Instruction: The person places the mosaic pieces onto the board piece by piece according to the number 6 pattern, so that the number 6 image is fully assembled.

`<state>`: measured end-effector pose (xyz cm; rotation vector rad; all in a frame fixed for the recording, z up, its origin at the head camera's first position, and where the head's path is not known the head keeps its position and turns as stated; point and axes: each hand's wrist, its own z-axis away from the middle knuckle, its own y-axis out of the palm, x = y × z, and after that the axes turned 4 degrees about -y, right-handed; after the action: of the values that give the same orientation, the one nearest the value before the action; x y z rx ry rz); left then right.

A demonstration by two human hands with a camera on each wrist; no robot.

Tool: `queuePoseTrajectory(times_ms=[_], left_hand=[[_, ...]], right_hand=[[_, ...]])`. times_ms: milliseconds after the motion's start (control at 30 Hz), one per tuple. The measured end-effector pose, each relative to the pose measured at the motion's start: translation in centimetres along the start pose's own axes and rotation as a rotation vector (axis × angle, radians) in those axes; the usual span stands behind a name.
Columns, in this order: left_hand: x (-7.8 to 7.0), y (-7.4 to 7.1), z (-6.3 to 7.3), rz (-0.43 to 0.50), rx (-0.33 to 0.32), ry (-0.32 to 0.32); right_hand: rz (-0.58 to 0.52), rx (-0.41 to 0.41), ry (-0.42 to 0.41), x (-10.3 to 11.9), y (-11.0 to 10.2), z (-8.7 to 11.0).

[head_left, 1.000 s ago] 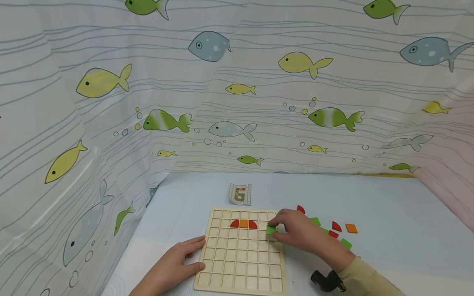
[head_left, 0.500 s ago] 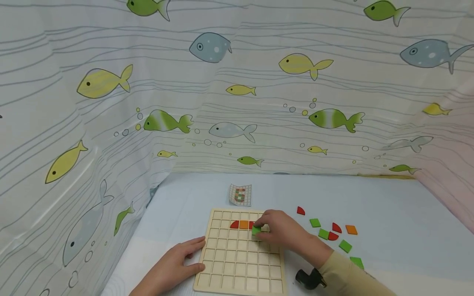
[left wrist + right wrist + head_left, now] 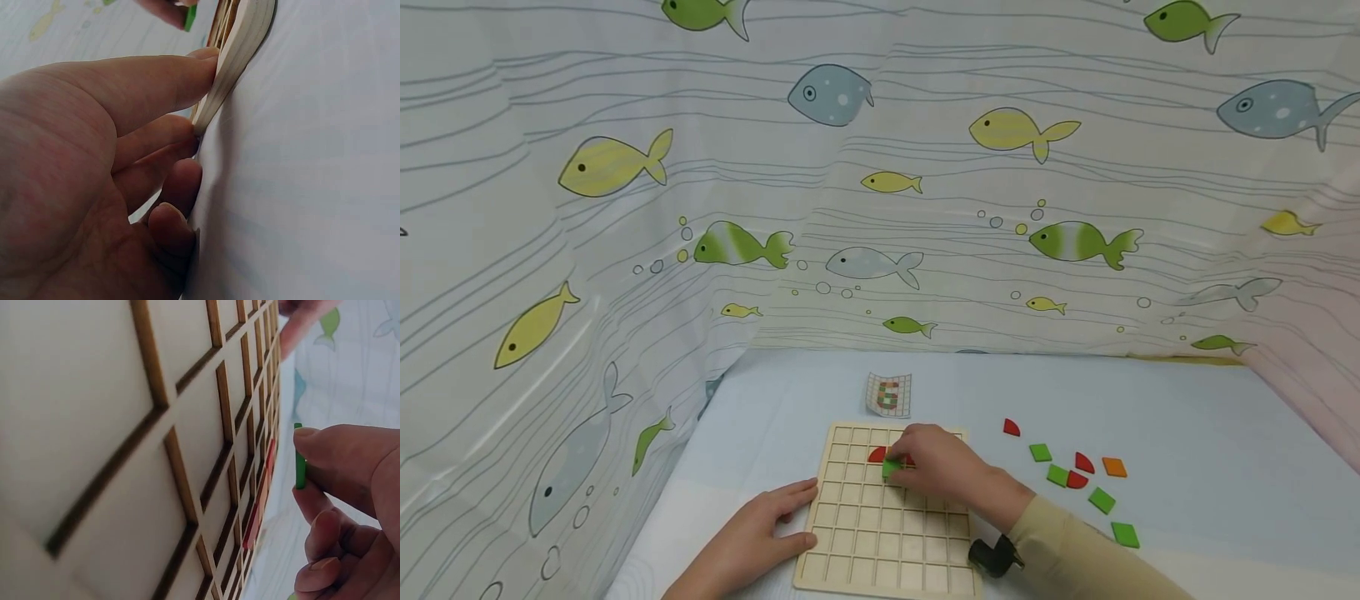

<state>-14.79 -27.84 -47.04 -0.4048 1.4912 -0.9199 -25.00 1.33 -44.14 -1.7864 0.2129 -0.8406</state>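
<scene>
Between thumb and fingertip, my right hand [image 3: 947, 467] pinches a green square tile [image 3: 891, 469]. The right wrist view shows that tile [image 3: 300, 456] edge-on, apart from the gridded face of the wooden board [image 3: 880, 546]. On the board's upper part is a red quarter-circle tile [image 3: 877, 455]; my right hand mostly hides the tiles beside it. My left hand [image 3: 752, 533] lies at the board's left side, thumb and fingers spread. In the left wrist view its fingertips touch the thick wooden edge [image 3: 234, 69].
A small card [image 3: 888, 396] with a coloured grid figure lies behind the board. Right of the board are scattered green squares [image 3: 1102, 500], red quarter-circles [image 3: 1083, 462] and an orange square [image 3: 1115, 467]. A black device [image 3: 992, 557] sits at my right wrist. A fish-patterned curtain [image 3: 955, 200] hangs behind.
My right hand has moved left across the board with the green tile, from its right side to near the row of tiles. The left hand has stayed at the edge.
</scene>
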Motion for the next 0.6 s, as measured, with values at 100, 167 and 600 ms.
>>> queuePoseTrajectory(times_ms=[100,167,600], left_hand=[[0.1,0.0,0.0,-0.009,0.002,-0.008],[0.2,0.0,0.1,-0.011,0.0,-0.011],[0.1,0.1,0.1,0.001,-0.021,0.01]], right_hand=[[0.033,0.007,-0.007,0.2,0.5,-0.5],[0.056,0.01,-0.006,0.3,0.8,-0.7],[0.144,0.066,0.015,1.1,2.0,-1.8]])
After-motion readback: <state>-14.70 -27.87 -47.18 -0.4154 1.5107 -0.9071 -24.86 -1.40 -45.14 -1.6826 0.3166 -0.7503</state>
